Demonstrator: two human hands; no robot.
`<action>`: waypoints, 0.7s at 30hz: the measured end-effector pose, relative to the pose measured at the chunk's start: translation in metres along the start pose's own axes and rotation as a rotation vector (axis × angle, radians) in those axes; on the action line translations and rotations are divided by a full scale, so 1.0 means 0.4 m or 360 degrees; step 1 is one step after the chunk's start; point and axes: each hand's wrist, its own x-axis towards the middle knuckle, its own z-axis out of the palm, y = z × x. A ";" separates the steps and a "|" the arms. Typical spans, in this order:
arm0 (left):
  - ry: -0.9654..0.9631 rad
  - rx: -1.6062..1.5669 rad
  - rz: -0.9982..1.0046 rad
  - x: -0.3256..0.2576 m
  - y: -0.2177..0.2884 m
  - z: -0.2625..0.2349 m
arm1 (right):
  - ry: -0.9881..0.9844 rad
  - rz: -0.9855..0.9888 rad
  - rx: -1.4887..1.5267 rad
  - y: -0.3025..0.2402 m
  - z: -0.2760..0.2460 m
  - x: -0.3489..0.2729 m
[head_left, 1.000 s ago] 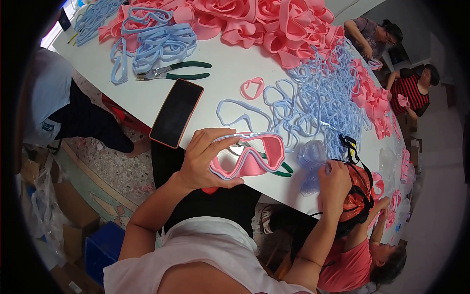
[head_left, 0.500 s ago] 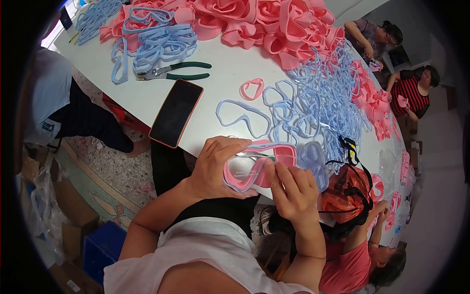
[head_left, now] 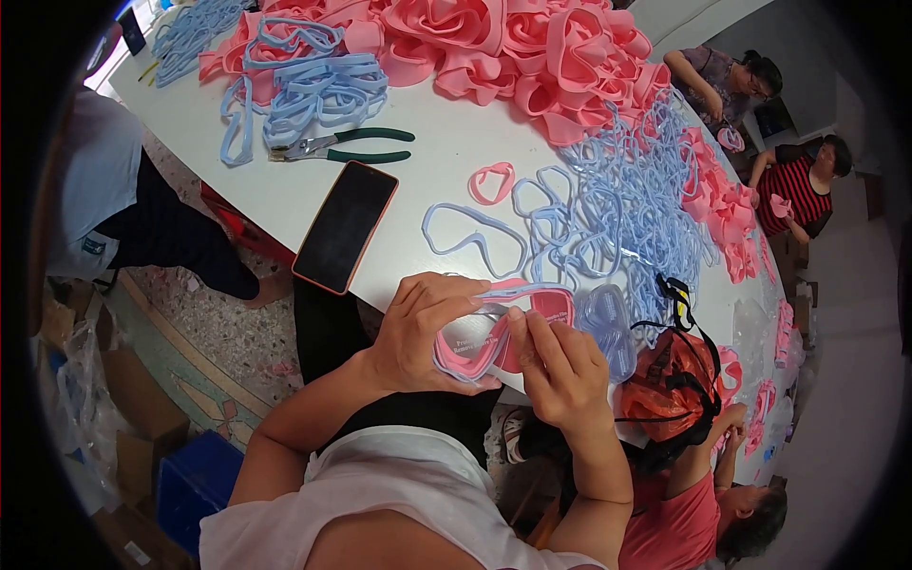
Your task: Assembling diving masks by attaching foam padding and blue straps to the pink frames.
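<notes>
— Left hand (head_left: 423, 328): curled around a pink goggle skirt (head_left: 494, 332), fingers over the top edge, thumb beneath. Right hand (head_left: 560, 366)?

— Closed on the same piece, fingertips (head_left: 518, 318) pinching its middle where a pale blue frame (head_left: 527, 290) runs along the upper rim. Held just above the near edge of the white desk (head_left: 437, 161), over the lap.

— Around it?

— Just beyond the hands, a loose blue frame (head_left: 475, 237) lying flat, and a small pink ring (head_left: 492, 180) farther back. Left of those, a black phone in an orange case (head_left: 345, 226), face up. Behind the phone, green-handled pliers (head_left: 342, 147) beside a bundle of blue frames (head_left: 318, 85).

— In the way?

— Nothing between hands and piece. Right of it, a big tangle of blue frames (head_left: 627, 199), with a clear blue lens (head_left: 608, 318) touching the right hand's side. At the back, a heap of pink skirts (head_left: 494, 43).

— Look of the held piece?

— Soft, pink, folded into a double-lobed mask shape, printed film on the lens area, partly hidden by fingers.

— Others nearby?

— Below right, a person in a red top with an orange bag (head_left: 670, 385); far right, two more seated people (head_left: 760, 123).
</notes>
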 end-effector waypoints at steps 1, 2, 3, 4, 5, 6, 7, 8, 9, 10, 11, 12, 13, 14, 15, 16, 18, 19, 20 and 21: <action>0.0000 0.0001 0.0000 0.000 -0.001 0.000 | 0.0007 -0.0001 0.0004 0.001 0.002 -0.001; 0.0018 -0.0013 0.0013 -0.001 -0.002 0.001 | 0.0007 -0.0001 0.0005 0.001 0.005 -0.003; 0.0036 -0.0027 0.0028 -0.001 -0.004 0.003 | 0.0019 0.0016 0.0056 0.002 0.010 -0.006; 0.0036 -0.0027 0.0028 -0.003 -0.007 0.005 | 0.0030 0.0033 0.0109 0.003 0.012 -0.008; 0.0040 -0.0035 0.0061 -0.005 -0.010 0.007 | 0.0030 0.0034 0.0109 0.004 0.013 -0.008; 0.0041 -0.0044 0.0093 -0.007 -0.011 0.008 | 0.0017 0.0140 0.0280 0.006 0.013 -0.009; 0.0038 -0.0044 0.0090 -0.008 -0.009 0.006 | 0.0003 0.0248 0.0452 0.008 0.013 -0.010; 0.0000 -0.0057 0.0081 -0.009 -0.006 0.004 | 0.0002 0.0252 0.0455 0.012 0.011 -0.005; -0.0041 -0.0072 0.0071 -0.011 -0.002 0.002 | 0.0006 0.0407 0.0604 0.017 0.006 0.005; -0.0009 -0.0092 0.0071 -0.014 -0.005 0.009 | 0.0011 0.0563 0.0753 0.021 0.006 0.012; -0.0018 -0.0097 0.0065 -0.015 -0.008 0.004 | 0.0007 0.0573 0.0757 0.023 0.011 0.014; -0.0078 -0.0119 0.0078 -0.013 -0.015 -0.001 | -0.0014 0.0799 0.1080 0.027 0.018 0.014; -0.0139 -0.0142 0.0092 -0.012 -0.019 -0.004 | -0.0033 0.1025 0.1404 0.031 0.025 0.013; -0.0112 -0.0203 0.0098 -0.020 -0.021 0.004 | -0.0196 0.1016 0.1432 0.041 0.027 0.003; -0.0121 -0.0210 0.0094 -0.024 -0.022 0.004 | -0.0197 0.1028 0.1435 0.054 0.023 -0.003; -0.0170 -0.0243 0.0139 -0.027 -0.026 0.001 | -0.0415 0.1038 0.1553 0.069 0.020 -0.006; -0.0227 -0.0281 0.0182 -0.026 -0.034 -0.005 | -0.0587 0.1143 0.1800 0.076 0.028 -0.012; -0.0268 -0.0317 0.0232 -0.022 -0.039 -0.008 | -0.0584 0.1151 0.1804 0.079 0.027 -0.011; -0.0308 -0.0353 0.0283 -0.018 -0.041 -0.012 | -0.0675 0.1272 0.1961 0.085 0.022 -0.009; -0.0310 -0.0358 0.0281 -0.013 -0.046 -0.015 | -0.0773 0.1393 0.2113 0.090 0.023 -0.006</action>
